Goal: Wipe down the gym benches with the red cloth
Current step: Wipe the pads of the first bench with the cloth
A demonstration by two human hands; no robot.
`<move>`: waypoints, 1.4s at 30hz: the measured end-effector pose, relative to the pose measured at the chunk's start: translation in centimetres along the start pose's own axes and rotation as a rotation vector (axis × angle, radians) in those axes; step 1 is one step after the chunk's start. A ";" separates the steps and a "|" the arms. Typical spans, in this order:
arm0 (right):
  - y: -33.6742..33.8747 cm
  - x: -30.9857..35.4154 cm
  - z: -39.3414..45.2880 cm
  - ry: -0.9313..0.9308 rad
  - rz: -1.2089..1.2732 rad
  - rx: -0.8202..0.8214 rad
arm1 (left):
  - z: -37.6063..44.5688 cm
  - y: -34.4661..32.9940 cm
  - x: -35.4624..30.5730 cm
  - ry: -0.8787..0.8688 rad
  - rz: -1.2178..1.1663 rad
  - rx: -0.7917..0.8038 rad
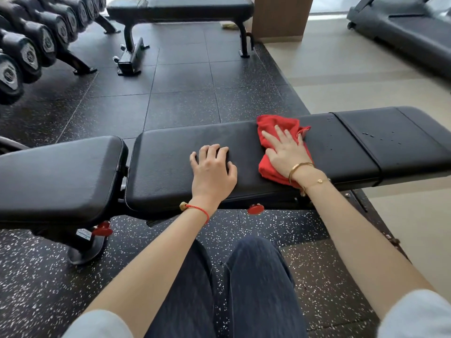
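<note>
Black speckled rubber floor tiles [180, 98] meet pale flooring [341, 76] beside a wooden pillar [280, 18], with a dumbbell rack [36, 45] far left of it and a treadmill [410, 30] to its right.

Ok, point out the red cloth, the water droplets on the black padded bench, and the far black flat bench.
red cloth [273, 123]: head view, upper folds.
water droplets [371, 135]: head view, right pad.
far black flat bench [180, 7]: head view, pad top.

A crumpled red cloth [275, 132] lies on the long back pad of the near black bench [170, 164], at 3 o'clock from the pad's middle. A second black flat bench [180, 7] stands at 12 o'clock, well apart across the floor.
</note>
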State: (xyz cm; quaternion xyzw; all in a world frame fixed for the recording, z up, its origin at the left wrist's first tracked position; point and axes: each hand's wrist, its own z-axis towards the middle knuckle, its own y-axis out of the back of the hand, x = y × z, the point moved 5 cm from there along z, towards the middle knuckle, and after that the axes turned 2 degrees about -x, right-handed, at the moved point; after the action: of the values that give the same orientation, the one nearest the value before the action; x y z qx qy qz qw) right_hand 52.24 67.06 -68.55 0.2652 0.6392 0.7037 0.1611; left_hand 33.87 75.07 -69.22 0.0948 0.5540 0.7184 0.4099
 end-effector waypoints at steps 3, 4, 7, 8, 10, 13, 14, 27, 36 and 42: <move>-0.4 1.0 -3.3 0.122 0.011 -0.028 | -0.1 0.1 0.1 -0.005 -0.041 0.022; -0.4 1.0 -3.9 0.130 0.018 -0.033 | -0.1 0.2 0.3 -0.011 -0.072 0.036; -0.2 0.7 -3.2 0.081 0.030 -0.006 | -0.1 1.2 1.2 -0.034 -0.176 0.048; -0.1 0.7 -2.4 0.052 0.029 0.000 | -0.1 1.8 1.9 -0.044 -0.178 0.025; 0.0 1.0 -0.7 -0.011 0.029 0.001 | -0.1 3.1 3.6 -0.053 -0.116 -0.030; -0.3 2.3 1.7 -0.073 0.041 0.012 | -0.5 4.1 6.4 -0.010 -0.013 -0.051; -0.4 2.9 2.3 -0.081 0.037 0.016 | -0.7 4.1 7.0 0.012 0.003 -0.047; -1.3 8.3 -4.7 0.332 0.057 -0.026 | -1.2 3.7 8.3 0.049 -0.027 -0.097; -0.9 5.6 3.6 -0.012 0.005 0.021 | -1.1 3.6 8.1 0.061 -0.003 -0.067; -2.4 13.0 -0.3 0.277 0.025 0.024 | -1.1 3.7 8.2 0.059 0.001 -0.072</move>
State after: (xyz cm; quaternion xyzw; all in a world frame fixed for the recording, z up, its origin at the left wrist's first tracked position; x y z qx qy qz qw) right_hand 41.35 74.47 -68.74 0.1752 0.6603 0.7278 0.0593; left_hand 26.11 79.76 -69.02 0.0590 0.5396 0.7405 0.3961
